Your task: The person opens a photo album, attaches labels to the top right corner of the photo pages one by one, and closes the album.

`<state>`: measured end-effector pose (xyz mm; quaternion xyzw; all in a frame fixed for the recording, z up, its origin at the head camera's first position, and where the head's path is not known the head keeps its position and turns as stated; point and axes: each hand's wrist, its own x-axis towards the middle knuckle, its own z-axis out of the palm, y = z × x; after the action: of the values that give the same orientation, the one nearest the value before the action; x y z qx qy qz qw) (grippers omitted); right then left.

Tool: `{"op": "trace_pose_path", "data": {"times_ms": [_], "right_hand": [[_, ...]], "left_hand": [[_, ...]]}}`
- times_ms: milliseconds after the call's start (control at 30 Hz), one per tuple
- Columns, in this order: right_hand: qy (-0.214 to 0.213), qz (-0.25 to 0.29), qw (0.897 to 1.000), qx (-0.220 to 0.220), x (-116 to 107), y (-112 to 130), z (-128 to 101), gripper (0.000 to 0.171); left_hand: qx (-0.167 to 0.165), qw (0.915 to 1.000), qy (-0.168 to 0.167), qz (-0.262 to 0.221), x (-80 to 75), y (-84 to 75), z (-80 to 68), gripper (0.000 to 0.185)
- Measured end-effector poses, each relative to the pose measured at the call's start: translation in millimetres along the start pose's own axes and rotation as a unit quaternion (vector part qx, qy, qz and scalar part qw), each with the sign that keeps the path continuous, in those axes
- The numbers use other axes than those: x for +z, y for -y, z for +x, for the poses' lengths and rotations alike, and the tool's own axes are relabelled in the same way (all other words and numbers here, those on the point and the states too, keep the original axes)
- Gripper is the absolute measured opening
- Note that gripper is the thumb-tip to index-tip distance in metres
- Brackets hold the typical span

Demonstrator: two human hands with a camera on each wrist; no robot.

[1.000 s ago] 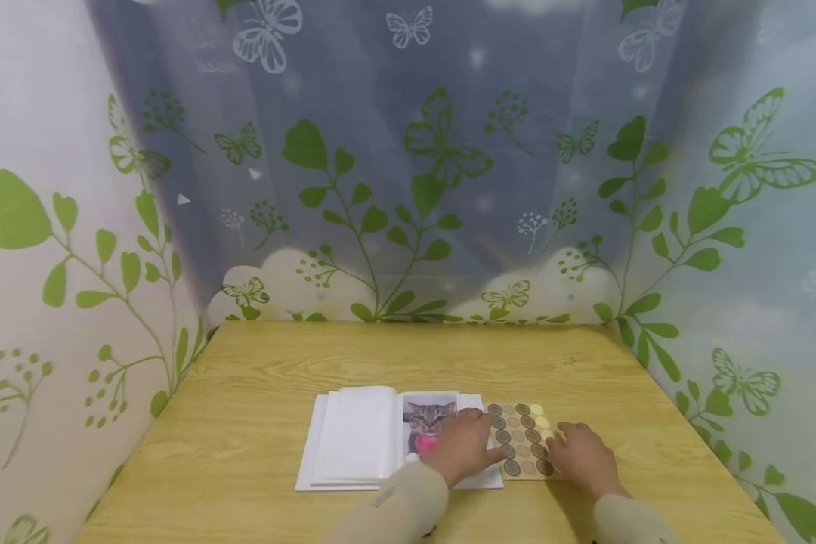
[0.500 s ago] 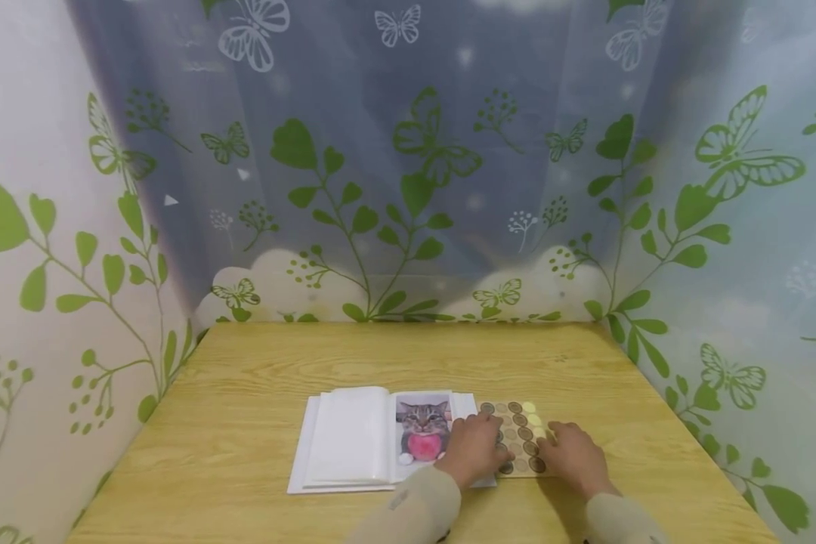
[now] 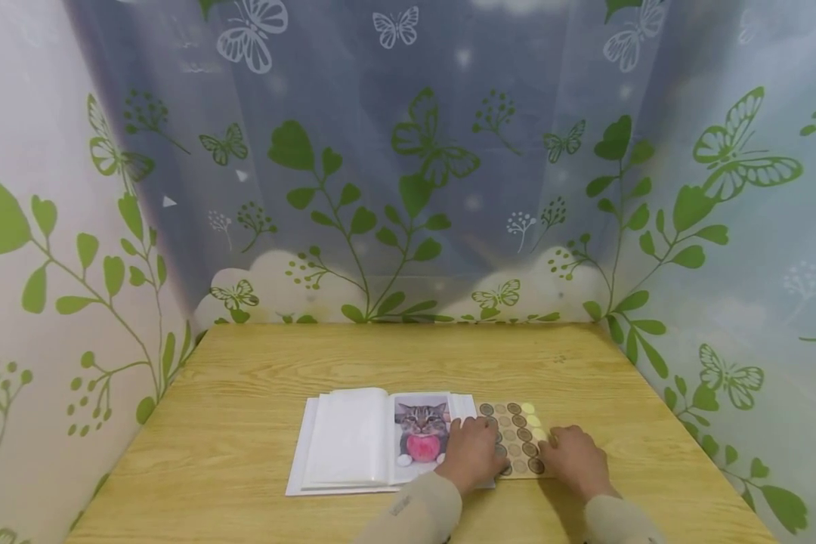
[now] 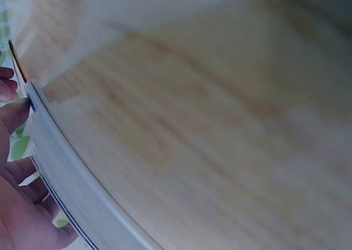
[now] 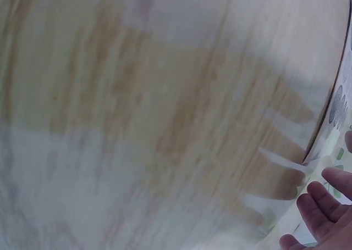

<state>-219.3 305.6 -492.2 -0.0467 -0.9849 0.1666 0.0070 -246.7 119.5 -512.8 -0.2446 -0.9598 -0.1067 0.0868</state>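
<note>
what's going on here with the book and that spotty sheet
A person sits or stands at a wooden table, both hands on a sheet of round spots beside an open book. The left hand is over the book's right edge, its thumb reaching over the sheet. The right hand is at the sheet's right edge. The book lies open at a cat picture. Whether either hand grips the sheet is hard to tell.

1. A small booth-like nook; whether in a home or a studio cannot be told.
2. Sheeting (image 3: 503,189) printed with green leaves and butterflies screens its far, left and right sides.
3. A wood-grain counter (image 3: 381,353) takes up the space between them.
</note>
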Motion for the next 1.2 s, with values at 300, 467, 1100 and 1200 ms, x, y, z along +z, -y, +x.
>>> {"op": "trace_pose_path", "data": {"times_ms": [300, 467, 1100, 1200], "right_hand": [[-0.002, -0.019, 1.0, -0.005, 2.8, -2.6, 0.6, 0.033], [0.001, -0.017, 1.0, 0.003, 6.7, -0.1, 1.0, 0.038], [-0.005, 0.29, 0.956, 0.045, 0.9, 28.8, 3.2, 0.059], [-0.016, 0.36, 0.931, 0.049, -3.3, 36.8, 3.9, 0.055]], "left_hand": [[-0.008, 0.9997, 0.004, 0.022, 3.6, -0.7, 1.2, 0.054], [-0.001, 0.9997, 0.019, 0.014, 1.2, -1.9, 0.3, 0.052], [-0.029, 0.9849, 0.022, -0.17, -9.0, -6.7, 0.6, 0.058], [-0.019, 0.9745, 0.001, -0.224, -17.8, -4.6, 0.9, 0.063]]}}
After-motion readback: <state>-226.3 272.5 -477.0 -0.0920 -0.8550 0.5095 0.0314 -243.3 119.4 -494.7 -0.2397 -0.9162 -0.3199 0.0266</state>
